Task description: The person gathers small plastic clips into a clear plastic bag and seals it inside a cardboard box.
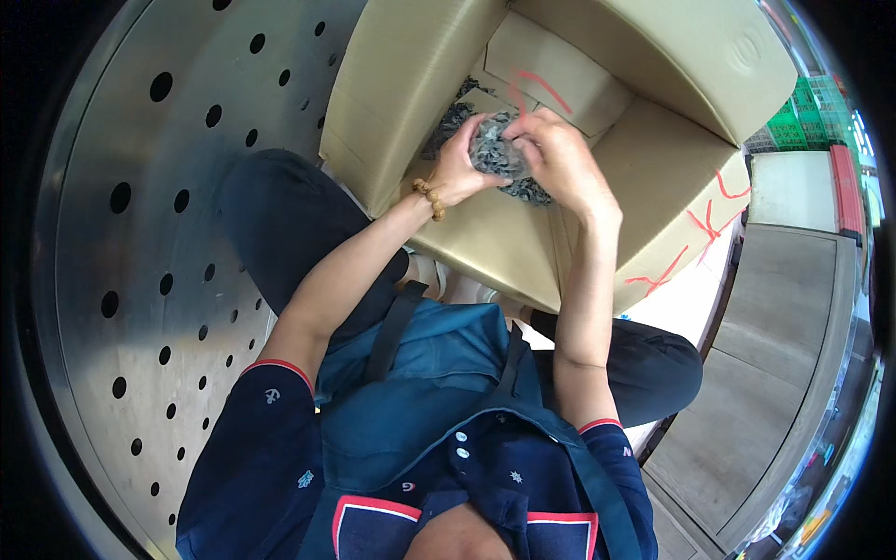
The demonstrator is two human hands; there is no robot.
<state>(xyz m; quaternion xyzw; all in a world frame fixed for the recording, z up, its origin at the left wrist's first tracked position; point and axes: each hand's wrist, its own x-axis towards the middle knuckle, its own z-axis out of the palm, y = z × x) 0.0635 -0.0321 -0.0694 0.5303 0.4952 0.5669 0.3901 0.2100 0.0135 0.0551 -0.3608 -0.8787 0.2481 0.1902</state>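
A clear plastic bag of small dark grey pieces [495, 150] is held over an open cardboard box [616, 175]. My left hand [458, 164], with a beaded bracelet at the wrist, grips the bag from its left side and below. At the bag's upper right, my right hand [553, 154] has its fingers bent against the plastic; whether they pinch it cannot be made out. More dark grey pieces [451, 126] lie inside the box behind my left hand, and others show below the bag.
A perforated metal panel [231, 168] rises on the left. Grey wood-look panels [763, 329] are at the right, with green plastic crates [805, 115] beyond. The box's tall flaps surround its opening, and my bent knees flank its near side.
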